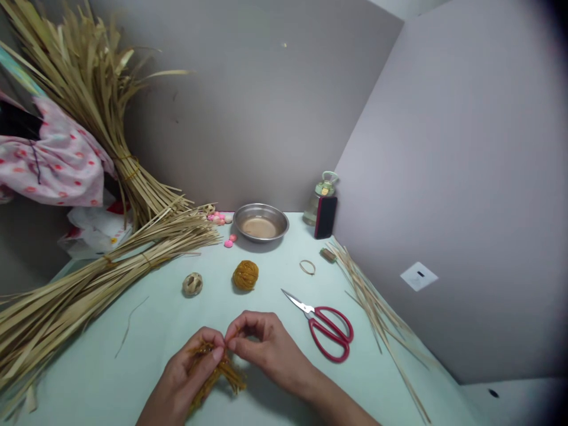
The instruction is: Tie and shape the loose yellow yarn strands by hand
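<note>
My left hand [190, 370] is closed around a small bunch of brown-dyed straw strips [222, 373] low over the pale green table [133, 355]. My right hand [266, 346] pinches the top of the same strips, fingertips meeting those of the left hand. A finished brown woven ball [245, 275] lies just beyond the hands. A smaller natural-coloured woven ball [192, 284] rests to its left.
Red-handled scissors [326, 325] lie right of my hands. A steel bowl [261, 222], pink beads [219, 218], a bottle [320, 198] with a phone [325, 217] and a straw ring [307, 267] sit at the back. Long straw bundles [89, 278] fill the left; loose strips [377, 307] lie right.
</note>
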Action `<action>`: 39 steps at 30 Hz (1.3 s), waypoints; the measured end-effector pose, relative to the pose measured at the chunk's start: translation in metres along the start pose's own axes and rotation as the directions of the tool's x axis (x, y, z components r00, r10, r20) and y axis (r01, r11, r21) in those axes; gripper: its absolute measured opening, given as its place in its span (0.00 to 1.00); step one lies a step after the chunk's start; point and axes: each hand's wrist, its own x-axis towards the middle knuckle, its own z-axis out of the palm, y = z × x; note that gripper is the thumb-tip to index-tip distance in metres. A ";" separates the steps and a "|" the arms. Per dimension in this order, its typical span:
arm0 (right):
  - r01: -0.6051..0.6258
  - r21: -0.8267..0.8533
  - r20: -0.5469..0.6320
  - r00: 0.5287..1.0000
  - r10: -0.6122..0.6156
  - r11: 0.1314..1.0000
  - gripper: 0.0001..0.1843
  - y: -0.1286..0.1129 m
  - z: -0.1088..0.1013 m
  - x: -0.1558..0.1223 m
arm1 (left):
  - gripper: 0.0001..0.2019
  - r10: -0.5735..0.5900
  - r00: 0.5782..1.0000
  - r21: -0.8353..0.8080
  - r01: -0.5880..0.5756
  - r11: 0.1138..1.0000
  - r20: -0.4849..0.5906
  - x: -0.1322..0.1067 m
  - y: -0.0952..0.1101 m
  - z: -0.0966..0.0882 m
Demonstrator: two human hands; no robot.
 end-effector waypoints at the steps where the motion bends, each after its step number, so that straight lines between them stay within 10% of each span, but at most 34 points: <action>1: -0.007 -0.006 -0.005 1.000 0.006 1.000 0.06 0.000 0.000 0.000 | 0.19 0.008 1.000 0.013 -0.008 1.000 -0.002 0.000 0.000 0.000; 22: 0.019 -0.070 -0.033 0.999 -0.021 0.997 0.05 0.002 0.005 0.000 | 0.17 0.048 0.998 0.014 -0.048 0.999 -0.032 0.003 -0.004 -0.003; 31: 0.050 -0.218 0.071 0.997 -0.035 0.975 0.27 0.004 -0.002 -0.003 | 0.17 0.032 0.999 0.115 -0.034 0.993 0.019 0.006 -0.006 -0.008; 39: -0.027 0.054 0.074 0.997 0.023 0.998 0.27 0.006 0.002 0.002 | 0.16 0.047 0.997 0.104 -0.053 0.993 0.055 0.005 -0.001 -0.005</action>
